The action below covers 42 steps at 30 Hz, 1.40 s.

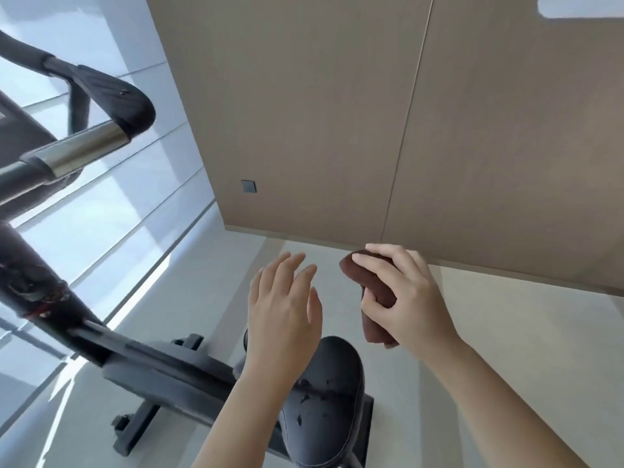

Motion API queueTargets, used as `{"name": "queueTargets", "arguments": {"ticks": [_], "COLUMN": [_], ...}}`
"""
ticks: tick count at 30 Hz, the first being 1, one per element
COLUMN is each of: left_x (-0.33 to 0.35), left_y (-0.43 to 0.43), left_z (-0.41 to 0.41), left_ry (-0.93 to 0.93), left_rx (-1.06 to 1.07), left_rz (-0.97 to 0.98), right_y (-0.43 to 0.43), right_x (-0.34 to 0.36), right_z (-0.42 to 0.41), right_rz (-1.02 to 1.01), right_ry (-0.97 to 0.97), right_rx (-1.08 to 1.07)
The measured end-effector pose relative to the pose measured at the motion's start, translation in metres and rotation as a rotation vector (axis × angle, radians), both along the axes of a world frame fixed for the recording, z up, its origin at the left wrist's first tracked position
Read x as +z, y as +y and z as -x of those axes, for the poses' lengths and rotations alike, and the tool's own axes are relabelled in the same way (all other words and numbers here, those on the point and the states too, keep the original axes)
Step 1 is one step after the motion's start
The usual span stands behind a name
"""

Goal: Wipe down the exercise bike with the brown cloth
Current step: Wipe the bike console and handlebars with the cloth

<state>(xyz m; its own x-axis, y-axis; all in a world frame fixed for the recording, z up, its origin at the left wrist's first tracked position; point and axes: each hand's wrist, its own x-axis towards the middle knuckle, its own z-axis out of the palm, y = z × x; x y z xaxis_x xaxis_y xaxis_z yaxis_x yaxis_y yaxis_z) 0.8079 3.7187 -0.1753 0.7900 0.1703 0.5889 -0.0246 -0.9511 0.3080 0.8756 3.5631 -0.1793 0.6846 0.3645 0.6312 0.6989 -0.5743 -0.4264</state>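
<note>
Gripping brown cloth [371,298], right hand [405,295] above saddle [324,393]; left hand [283,305] spread wide, clear air between.

- A tan panelled wall [320,113] fills the view from 11 o'clock to 3 o'clock; a thin vertical seam [410,109] splits it into two panels.
- A small dark square wall plate [248,186] sits on the left panel, near the centre.
- A pale floor [506,332] runs along the wall's base, from the centre toward 4 o'clock.
- Large glass window panes [111,211] with slim frames slant across the 8 to 10 o'clock side.
- A bright white shape [580,5], cut off by the frame, lies at 1 o'clock.
</note>
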Motion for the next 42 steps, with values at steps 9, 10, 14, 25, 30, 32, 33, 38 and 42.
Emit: {"name": "queueTargets", "arguments": {"ticks": [9, 10, 14, 25, 30, 32, 33, 38, 42], "left_x": [-0.009, -0.009, 0.001, 0.012, 0.007, 0.006, 0.008, 0.020, 0.028], "left_y": [-0.099, -0.114, -0.166, -0.179, -0.140, -0.119, -0.107, -0.048, -0.014], "left_z": [-0.099, -0.114, -0.164, -0.254, -0.299, -0.318, -0.327, -0.346, -0.346], "left_ry": [0.031, 0.031, 0.014, -0.047, -0.087, -0.107, -0.108, -0.122, -0.132], "left_rx": [0.113, 0.141, 0.211, 0.343, 0.453, 0.495, 0.511, 0.660, 0.759], "left_rz": [-0.019, -0.002, 0.042, 0.020, 0.028, 0.027, 0.027, 0.008, -0.016], "right_y": [-0.093, -0.104, -0.142, -0.153, -0.101, -0.073, -0.057, 0.020, 0.071], "right_x": [-0.002, 0.000, 0.018, 0.029, 0.031, 0.033, 0.035, 0.050, 0.053], "right_z": [-0.112, -0.128, -0.182, -0.296, -0.353, -0.376, -0.386, -0.416, -0.426], "right_rz": [0.003, 0.003, 0.003, -0.035, -0.029, -0.019, -0.016, -0.030, -0.041], "right_ry": [0.042, 0.038, 0.033, 0.031, 0.044, 0.030, 0.028, -0.014, -0.002], "right_rx": [0.118, 0.138, 0.213, 0.319, 0.437, 0.494, 0.521, 0.672, 0.780]}}
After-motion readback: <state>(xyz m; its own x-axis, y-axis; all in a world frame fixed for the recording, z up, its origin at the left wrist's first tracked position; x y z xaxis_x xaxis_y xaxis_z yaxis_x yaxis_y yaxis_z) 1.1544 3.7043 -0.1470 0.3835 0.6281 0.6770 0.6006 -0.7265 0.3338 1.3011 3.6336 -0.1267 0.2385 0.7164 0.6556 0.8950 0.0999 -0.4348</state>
